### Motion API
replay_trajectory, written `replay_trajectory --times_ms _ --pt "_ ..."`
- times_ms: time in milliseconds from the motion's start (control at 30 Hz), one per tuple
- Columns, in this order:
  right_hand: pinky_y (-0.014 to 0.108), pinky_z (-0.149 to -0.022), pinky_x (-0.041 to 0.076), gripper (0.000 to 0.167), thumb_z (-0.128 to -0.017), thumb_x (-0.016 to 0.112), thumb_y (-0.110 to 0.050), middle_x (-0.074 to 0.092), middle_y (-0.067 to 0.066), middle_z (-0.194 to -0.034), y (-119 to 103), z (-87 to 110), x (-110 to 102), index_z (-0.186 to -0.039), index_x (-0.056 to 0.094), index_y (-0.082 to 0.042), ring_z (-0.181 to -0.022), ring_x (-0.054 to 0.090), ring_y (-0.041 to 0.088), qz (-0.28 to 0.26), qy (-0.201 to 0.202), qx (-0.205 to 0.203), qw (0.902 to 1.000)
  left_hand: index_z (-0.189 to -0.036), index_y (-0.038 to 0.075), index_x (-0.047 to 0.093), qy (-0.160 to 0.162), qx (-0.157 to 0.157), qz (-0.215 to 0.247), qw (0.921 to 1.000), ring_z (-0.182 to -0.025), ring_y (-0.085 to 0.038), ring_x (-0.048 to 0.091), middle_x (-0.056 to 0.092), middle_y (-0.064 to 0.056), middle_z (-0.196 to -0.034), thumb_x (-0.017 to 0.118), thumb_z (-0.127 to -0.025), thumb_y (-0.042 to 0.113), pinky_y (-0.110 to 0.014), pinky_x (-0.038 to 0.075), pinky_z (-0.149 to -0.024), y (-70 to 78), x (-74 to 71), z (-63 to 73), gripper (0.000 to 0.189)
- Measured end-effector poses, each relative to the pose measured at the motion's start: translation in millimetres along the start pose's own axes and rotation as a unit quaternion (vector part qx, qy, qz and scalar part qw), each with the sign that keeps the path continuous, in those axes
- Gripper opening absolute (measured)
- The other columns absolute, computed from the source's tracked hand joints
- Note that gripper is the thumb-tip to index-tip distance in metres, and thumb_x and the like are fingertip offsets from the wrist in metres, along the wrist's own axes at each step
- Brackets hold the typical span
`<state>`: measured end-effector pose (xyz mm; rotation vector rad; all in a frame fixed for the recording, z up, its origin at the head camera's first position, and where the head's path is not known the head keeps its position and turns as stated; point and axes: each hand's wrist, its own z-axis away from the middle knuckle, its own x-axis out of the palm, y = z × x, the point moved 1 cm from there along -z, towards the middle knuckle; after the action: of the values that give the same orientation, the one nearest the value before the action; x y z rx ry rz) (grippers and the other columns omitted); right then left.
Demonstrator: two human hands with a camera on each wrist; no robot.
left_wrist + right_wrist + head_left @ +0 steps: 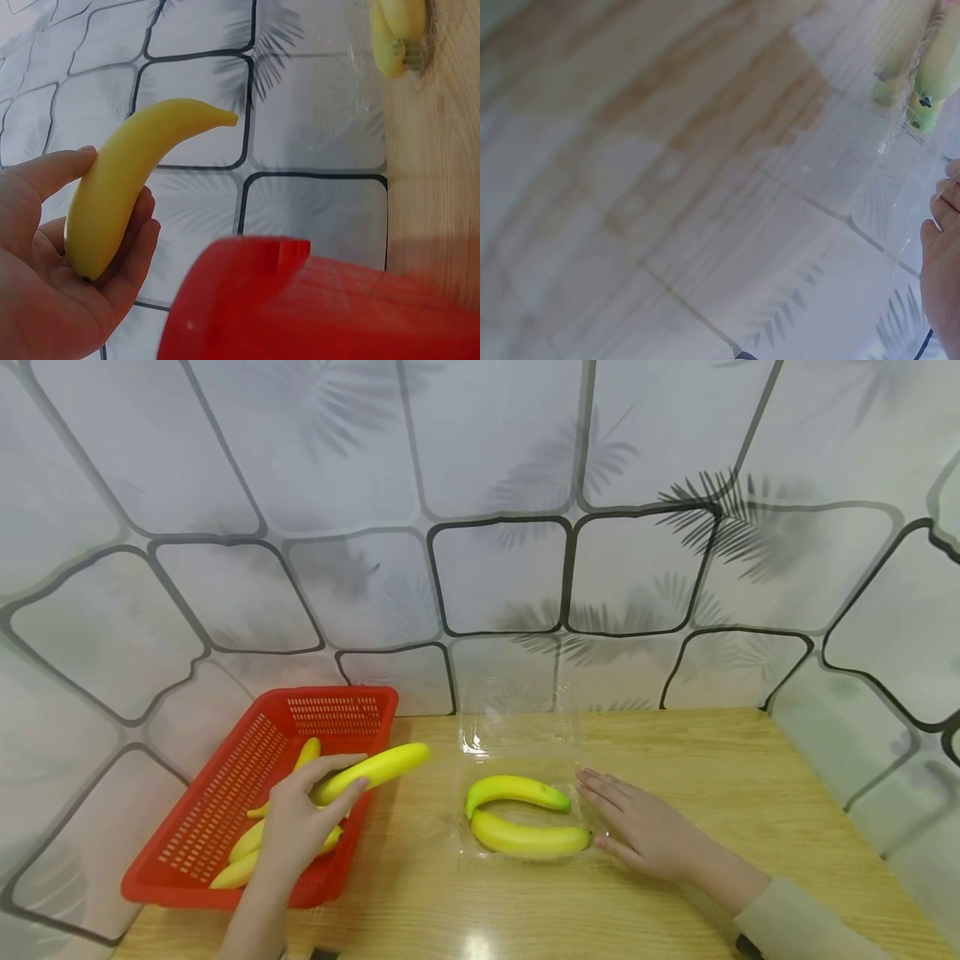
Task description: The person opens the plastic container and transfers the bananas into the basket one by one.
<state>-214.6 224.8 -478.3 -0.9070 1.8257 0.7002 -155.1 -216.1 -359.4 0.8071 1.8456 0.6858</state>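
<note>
L hand (296, 817) raised over red basket (225, 797), fingers curled rnd banana (397, 762); R hand (648, 831) low, fingers straight, beside clear box (517, 735).

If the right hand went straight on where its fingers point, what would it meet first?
Probably the right edge of the clear box; the right hand may be touching it, but depth is unclear.
</note>
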Motion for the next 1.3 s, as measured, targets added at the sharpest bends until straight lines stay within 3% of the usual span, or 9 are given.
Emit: replay_trajectory --times_ms 133,267,533,733,900,1100,1200,1300 --pt "0.018 -0.134 -0.004 0.069 -0.097 0.073 -0.030 0.050 0.024 -0.161 0 0.7 0 -0.152 0.050 0.006 -0.145 0.052 0.039 -0.001 0.000 0.003 1.0000 -0.123 0.007 0.078 0.008 -0.030 -0.010 0.9995 -0.068 -0.002 0.066 0.076 -0.015 -0.103 0.081 -0.095 0.012 -0.019 0.058 -0.061 -3.1 -7.7 -0.1 0.028" --pt "0.018 -0.133 -0.005 0.069 -0.098 0.072 -0.030 0.049 0.024 -0.161 0 0.9 1 -0.152 0.050 0.006 -0.145 0.051 0.039 -0.001 -0.005 0.006 1.0000 -0.124 0.011 0.078 0.025 -0.062 -0.042 0.9969 -0.082 0.002 0.057 0.078 -0.013 -0.113 0.082 -0.096 0.018 -0.012 0.051 -0.068 -6.5 -16.0 0.3 0.029" --pt "0.017 -0.132 -0.008 0.067 -0.100 0.070 -0.032 0.049 0.023 -0.162 0 0.8 2 -0.152 0.050 0.006 -0.146 0.052 0.039 0.001 -0.007 0.008 0.9999 -0.126 0.009 0.078 0.049 -0.085 -0.057 0.9936 -0.085 0.008 0.055 0.077 -0.014 -0.123 0.081 -0.096 0.022 -0.004 0.048 -0.071 -17.0 -30.9 1.4 0.032" --pt "0.019 -0.134 -0.004 0.068 -0.101 0.070 -0.032 0.048 0.023 -0.162 1 1.4 3 -0.153 0.049 0.005 -0.147 0.051 0.038 -0.002 -0.007 0.009 0.9999 -0.126 0.014 0.078 0.060 -0.117 -0.063 0.9893 -0.087 0.008 0.057 0.074 0.010 -0.114 0.080 -0.097 0.029 -0.004 0.049 -0.073 -27.1 -39.2 1.7 0.032" --pt "0.019 -0.134 -0.002 0.071 -0.100 0.071 -0.031 0.048 0.022 -0.163 1 1.6 3 -0.157 0.045 0.003 -0.147 0.050 0.038 -0.004 -0.006 0.008 0.9999 -0.127 0.015 0.078 0.064 -0.133 -0.066 0.9868 -0.089 0.010 0.056 0.074 0.014 -0.113 0.079 -0.098 0.032 -0.002 0.047 -0.076 -34.3 -43.8 3.2 0.034" --pt "0.018 -0.134 -0.003 0.073 -0.100 0.071 -0.031 0.047 0.022 -0.163 1 1.7 2 -0.159 0.043 0.001 -0.147 0.050 0.038 -0.007 -0.009 0.012 0.9999 -0.130 0.016 0.077 0.068 -0.175 -0.062 0.9803 -0.088 0.011 0.055 0.060 0.040 -0.097 0.080 -0.097 0.034 -0.001 0.046 -0.076 -45.0 -50.0 8.3 0.038" --pt "0.018 -0.134 -0.004 0.071 -0.100 0.071 -0.031 0.047 0.022 -0.163 1 2.0 3 -0.158 0.045 0.002 -0.147 0.050 0.038 -0.008 -0.010 0.013 0.9998 -0.132 0.015 0.075 0.066 -0.194 -0.065 0.9766 -0.087 0.010 0.054 0.066 0.032 -0.101 0.080 -0.097 0.036 -0.002 0.046 -0.074 -52.5 -53.6 10.2 0.041" --pt "0.018 -0.134 -0.003 0.070 -0.101 0.070 -0.031 0.047 0.022 -0.163 2 2.2 4 -0.157 0.046 0.003 -0.148 0.050 0.037 -0.008 -0.011 0.013 0.9998 -0.135 0.015 0.074 0.059 -0.214 -0.076 0.9721 -0.087 0.008 0.053 0.074 0.009 -0.116 0.078 -0.098 0.038 -0.003 0.046 -0.073 -58.7 -57.0 11.2 0.044"
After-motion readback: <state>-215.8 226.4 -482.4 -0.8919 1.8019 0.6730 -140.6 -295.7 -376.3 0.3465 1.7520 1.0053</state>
